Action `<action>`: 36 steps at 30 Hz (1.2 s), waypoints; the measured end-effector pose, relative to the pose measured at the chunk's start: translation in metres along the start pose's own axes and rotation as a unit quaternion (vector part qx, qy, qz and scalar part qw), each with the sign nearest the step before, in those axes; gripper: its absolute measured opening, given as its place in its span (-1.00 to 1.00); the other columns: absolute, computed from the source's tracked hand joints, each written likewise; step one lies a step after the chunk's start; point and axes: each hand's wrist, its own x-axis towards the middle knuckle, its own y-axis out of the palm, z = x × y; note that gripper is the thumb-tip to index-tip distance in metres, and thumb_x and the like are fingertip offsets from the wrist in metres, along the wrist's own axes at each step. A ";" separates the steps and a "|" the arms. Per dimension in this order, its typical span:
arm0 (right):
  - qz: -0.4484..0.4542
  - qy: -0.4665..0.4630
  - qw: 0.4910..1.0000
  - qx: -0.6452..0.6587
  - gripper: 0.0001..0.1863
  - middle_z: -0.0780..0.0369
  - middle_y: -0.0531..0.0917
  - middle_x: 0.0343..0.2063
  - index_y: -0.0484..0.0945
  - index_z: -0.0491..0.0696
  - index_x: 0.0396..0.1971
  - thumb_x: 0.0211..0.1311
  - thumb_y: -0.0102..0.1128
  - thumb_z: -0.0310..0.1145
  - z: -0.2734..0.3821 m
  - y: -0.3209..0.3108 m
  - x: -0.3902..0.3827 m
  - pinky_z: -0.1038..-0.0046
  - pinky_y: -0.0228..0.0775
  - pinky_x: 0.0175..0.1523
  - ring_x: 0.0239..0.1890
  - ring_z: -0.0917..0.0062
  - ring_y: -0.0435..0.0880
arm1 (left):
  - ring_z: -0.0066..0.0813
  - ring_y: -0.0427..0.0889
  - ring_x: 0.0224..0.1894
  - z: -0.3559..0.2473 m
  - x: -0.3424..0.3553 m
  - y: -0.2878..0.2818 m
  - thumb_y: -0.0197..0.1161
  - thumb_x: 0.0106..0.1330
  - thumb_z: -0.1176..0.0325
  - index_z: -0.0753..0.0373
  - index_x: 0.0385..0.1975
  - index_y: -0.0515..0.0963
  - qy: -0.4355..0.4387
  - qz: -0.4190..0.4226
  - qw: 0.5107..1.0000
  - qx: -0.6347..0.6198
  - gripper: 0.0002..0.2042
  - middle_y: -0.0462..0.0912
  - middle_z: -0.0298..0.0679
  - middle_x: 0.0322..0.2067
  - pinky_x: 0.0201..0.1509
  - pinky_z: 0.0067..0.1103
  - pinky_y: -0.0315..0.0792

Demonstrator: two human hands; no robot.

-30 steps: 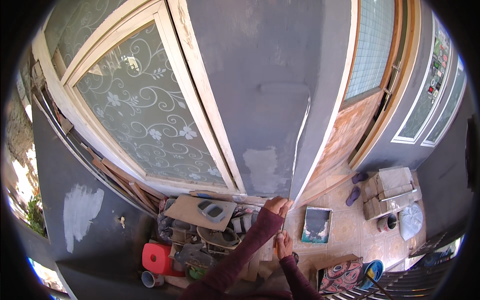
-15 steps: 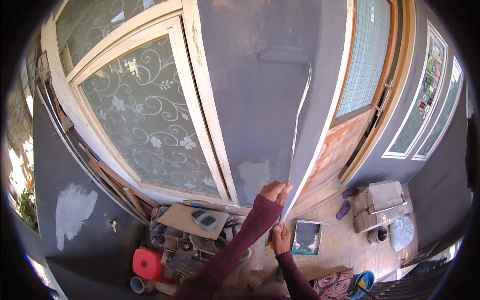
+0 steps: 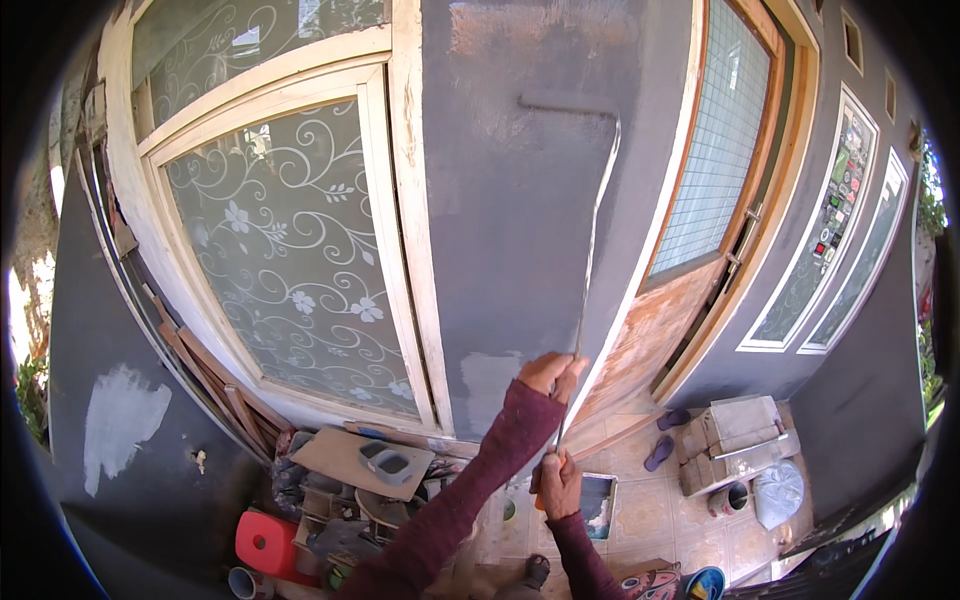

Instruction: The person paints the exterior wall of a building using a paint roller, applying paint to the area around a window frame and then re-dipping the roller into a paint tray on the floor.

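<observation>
A paint roller (image 3: 568, 104) on a long thin pole (image 3: 592, 245) rests against the dark grey wall (image 3: 510, 220) between the window and the door. My left hand (image 3: 552, 376) is closed around the pole partway down. Below it, my right hand (image 3: 560, 487) grips the lower end, where a bit of orange handle shows beside the fingers. Both sleeves are maroon. Higher on the wall, above the roller, is a rough brownish patch (image 3: 545, 28); a lighter grey patch (image 3: 490, 378) lies low on it. A paint tray (image 3: 598, 505) sits on the floor, partly hidden behind my right hand.
To the left is a cream-framed window (image 3: 280, 250), with a red stool (image 3: 268, 546) and cluttered boards (image 3: 365, 462) below it. On the right are a wooden door (image 3: 650, 330), purple sandals (image 3: 660, 455), stacked blocks (image 3: 735, 445), a paint can (image 3: 728, 499) and a pale bag (image 3: 778, 495).
The roller has moved up the wall, nearer the brownish patch. Both hands keep their hold on the pole. My view has tilted upward and shifted right.
</observation>
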 end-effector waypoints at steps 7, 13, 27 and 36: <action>-0.002 -0.019 1.000 -0.010 -0.71 0.32 0.44 -0.74 0.44 -0.18 -0.23 0.37 0.01 -0.21 0.037 0.021 0.014 0.59 0.25 -0.61 -0.72 0.69 0.41 | -0.55 0.54 -0.40 -0.031 0.034 -0.020 0.14 0.36 0.44 0.21 -0.08 0.61 -0.016 -0.012 1.000 -0.005 -0.80 0.56 -0.28 -0.44 -0.29 -0.58 0.44; 0.000 0.016 1.000 0.006 -0.67 0.35 0.42 -0.74 0.44 -0.18 -0.26 0.39 0.00 -0.16 0.002 0.017 -0.015 0.60 0.25 -0.60 -0.72 0.70 0.40 | -0.57 0.57 -0.36 0.005 -0.013 -0.004 0.14 0.36 0.45 0.21 -0.08 0.61 -0.042 -0.010 0.998 -0.034 -0.80 0.59 -0.28 -0.42 -0.25 -0.56 0.47; 0.003 -0.050 0.998 0.048 -0.65 0.35 0.42 -0.70 0.44 -0.15 -0.26 0.38 0.04 -0.10 0.064 0.013 0.005 0.63 0.18 -0.65 -0.76 0.73 0.35 | -0.61 0.52 -0.46 -0.073 0.042 -0.023 0.07 0.43 0.32 0.25 -0.12 0.62 0.021 -0.012 1.000 -0.013 -0.78 0.55 -0.32 -0.51 -0.33 -0.60 0.44; -0.082 -0.080 0.993 -0.005 -0.55 0.39 0.39 -0.76 0.41 -0.11 -0.40 0.35 0.08 0.04 0.059 -0.016 -0.005 0.66 0.14 -0.69 -0.78 0.75 0.32 | -0.45 0.59 -0.40 -0.072 0.042 0.013 0.09 0.42 0.33 0.30 -0.14 0.61 0.049 0.050 0.997 -0.010 -0.78 0.64 -0.17 -0.42 -0.25 -0.51 0.47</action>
